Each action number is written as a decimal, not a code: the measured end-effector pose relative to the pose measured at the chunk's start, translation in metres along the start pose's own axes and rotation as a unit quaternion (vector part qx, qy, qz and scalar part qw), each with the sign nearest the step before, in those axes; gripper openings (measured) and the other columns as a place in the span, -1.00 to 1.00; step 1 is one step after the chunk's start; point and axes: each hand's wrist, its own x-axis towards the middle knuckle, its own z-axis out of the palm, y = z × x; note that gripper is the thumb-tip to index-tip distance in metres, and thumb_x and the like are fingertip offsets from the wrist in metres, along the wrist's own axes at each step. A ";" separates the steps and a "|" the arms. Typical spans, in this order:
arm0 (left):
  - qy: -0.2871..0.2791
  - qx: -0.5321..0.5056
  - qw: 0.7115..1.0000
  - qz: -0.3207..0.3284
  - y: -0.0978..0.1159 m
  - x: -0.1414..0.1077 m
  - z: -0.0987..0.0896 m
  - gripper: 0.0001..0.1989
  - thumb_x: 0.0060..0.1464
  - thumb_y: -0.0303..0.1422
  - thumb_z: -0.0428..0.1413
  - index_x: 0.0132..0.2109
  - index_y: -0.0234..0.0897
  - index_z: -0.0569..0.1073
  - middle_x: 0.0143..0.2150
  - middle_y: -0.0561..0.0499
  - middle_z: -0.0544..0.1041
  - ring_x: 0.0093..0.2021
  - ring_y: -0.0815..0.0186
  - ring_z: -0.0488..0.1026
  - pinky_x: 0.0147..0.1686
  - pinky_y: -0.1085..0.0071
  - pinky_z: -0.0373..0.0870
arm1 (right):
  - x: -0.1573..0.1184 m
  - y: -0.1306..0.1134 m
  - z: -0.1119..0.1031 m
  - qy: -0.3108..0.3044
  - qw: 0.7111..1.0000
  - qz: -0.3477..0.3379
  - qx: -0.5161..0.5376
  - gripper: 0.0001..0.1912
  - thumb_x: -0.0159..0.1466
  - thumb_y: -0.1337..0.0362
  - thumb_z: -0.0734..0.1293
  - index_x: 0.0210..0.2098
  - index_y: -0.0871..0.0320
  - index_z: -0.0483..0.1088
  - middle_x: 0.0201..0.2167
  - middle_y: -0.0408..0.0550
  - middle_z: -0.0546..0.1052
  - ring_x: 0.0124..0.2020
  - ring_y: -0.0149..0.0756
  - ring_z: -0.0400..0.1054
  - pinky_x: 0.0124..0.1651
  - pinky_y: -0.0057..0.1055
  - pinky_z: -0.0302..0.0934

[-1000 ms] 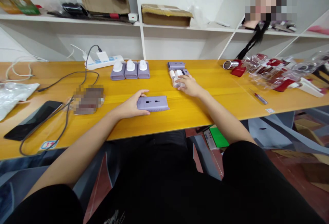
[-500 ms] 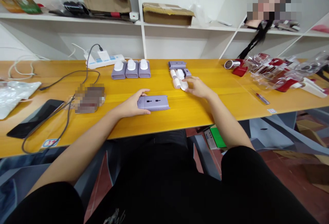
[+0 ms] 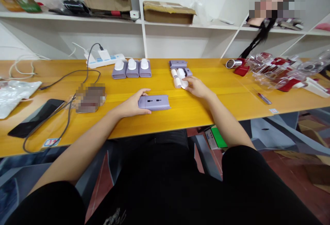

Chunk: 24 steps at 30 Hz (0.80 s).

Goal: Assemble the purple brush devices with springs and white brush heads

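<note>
Lilac socket adapter [image 3: 156, 103] lying flat, black slots up, left hand [image 3: 132, 105] around one end, white plug pieces [image 3: 178, 77] touching right hand [image 3: 197, 87]

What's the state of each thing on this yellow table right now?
Left hand: curled around one end of the adapter
Lilac socket adapter: lying flat, slots facing up
Right hand: fingertips touching the white pieces
White plug pieces: loose, clustered
Three lilac units: side by side, white tops fitted
Black phone: screen dark
</note>
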 end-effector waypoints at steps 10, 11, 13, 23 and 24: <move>-0.003 -0.001 1.000 -0.001 0.002 -0.001 -0.001 0.21 -0.01 0.11 0.55 0.62 -0.08 0.18 0.52 -0.30 0.44 0.54 -0.27 0.44 0.60 -0.25 0.26 | -0.002 0.000 -0.003 0.019 1.000 -0.002 0.021 -0.39 0.41 0.16 0.47 0.43 0.05 0.56 0.45 0.19 0.56 0.50 0.23 0.41 0.59 0.24 0.27; -0.004 -0.001 1.000 -0.002 0.002 -0.001 -0.001 0.21 -0.01 0.11 0.55 0.62 -0.09 0.18 0.52 -0.31 0.44 0.54 -0.27 0.43 0.60 -0.25 0.26 | -0.002 -0.001 -0.006 0.032 0.999 0.003 0.027 -0.40 0.43 0.13 0.47 0.43 0.04 0.56 0.46 0.19 0.55 0.51 0.23 0.41 0.57 0.24 0.29; -0.004 -0.003 1.000 -0.001 0.001 -0.001 0.000 0.20 0.00 0.10 0.55 0.62 -0.09 0.18 0.52 -0.31 0.44 0.55 -0.26 0.43 0.60 -0.24 0.26 | 0.004 -0.002 -0.013 0.063 0.997 0.012 0.031 -0.45 0.49 0.07 0.42 0.41 0.05 0.59 0.48 0.19 0.54 0.50 0.25 0.41 0.56 0.24 0.30; 0.007 -0.015 1.000 0.015 -0.005 0.002 0.003 0.19 -0.04 0.09 0.56 0.59 -0.07 0.21 0.47 -0.28 0.46 0.54 -0.24 0.43 0.59 -0.23 0.27 | 0.155 0.012 -0.010 -0.024 0.994 0.080 -0.065 -0.41 0.63 0.03 0.28 0.50 0.20 0.50 0.55 0.17 0.50 0.59 0.25 0.34 0.68 0.13 0.15; 0.006 -0.017 1.000 0.017 -0.005 0.002 0.003 0.19 -0.04 0.09 0.56 0.59 -0.08 0.20 0.47 -0.28 0.46 0.54 -0.24 0.43 0.59 -0.23 0.27 | 0.167 0.015 -0.006 -0.039 0.994 0.083 -0.064 -0.42 0.64 -0.02 0.29 0.44 0.20 0.55 0.49 0.20 0.57 0.54 0.26 0.40 0.64 0.16 0.20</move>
